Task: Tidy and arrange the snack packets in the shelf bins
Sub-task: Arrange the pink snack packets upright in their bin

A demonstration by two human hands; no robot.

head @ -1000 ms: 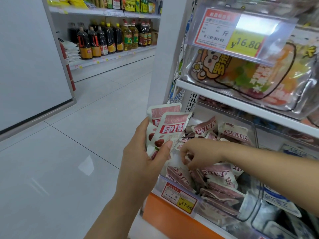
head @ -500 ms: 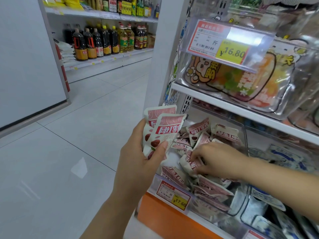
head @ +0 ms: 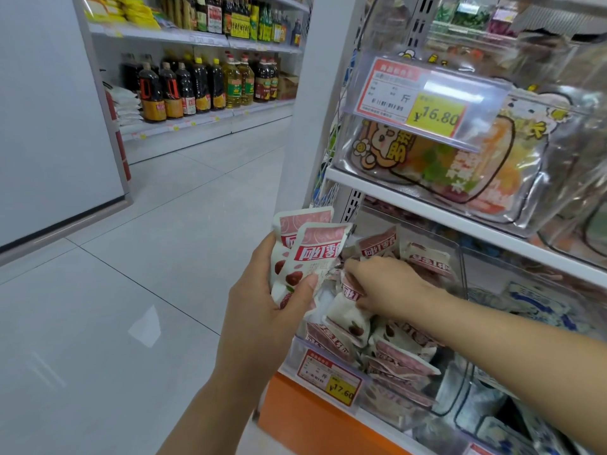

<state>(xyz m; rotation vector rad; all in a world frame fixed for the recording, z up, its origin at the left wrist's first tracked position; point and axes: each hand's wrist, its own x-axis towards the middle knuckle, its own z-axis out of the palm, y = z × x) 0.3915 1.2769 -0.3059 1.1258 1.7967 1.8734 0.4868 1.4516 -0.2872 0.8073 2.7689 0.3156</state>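
Note:
My left hand (head: pixel 262 310) grips a small stack of white-and-pink snack packets (head: pixel 312 247) upright, just left of the clear shelf bin (head: pixel 458 257). That bin holds a loose heap of the same packets (head: pixel 400 356). My right hand (head: pixel 384 284) reaches into the bin from the right, its fingers closed on one packet (head: pixel 348 310) at the top of the heap. A price tag reading 17.60 (head: pixel 328 377) hangs on the bin's front.
Above, a clear bin with colourful sweets (head: pixel 460 165) carries a 16.80 tag (head: pixel 417 100). To the right, another bin holds blue-and-white packets (head: pixel 538 310). An orange shelf base (head: pixel 305 418) lies below. Grey floor tiles (head: pixel 131 290) stretch left to shelves of bottles (head: pixel 197 87).
My right hand has shifted left within the bin and lifted one packet toward the stack in my left hand. The view has moved slightly.

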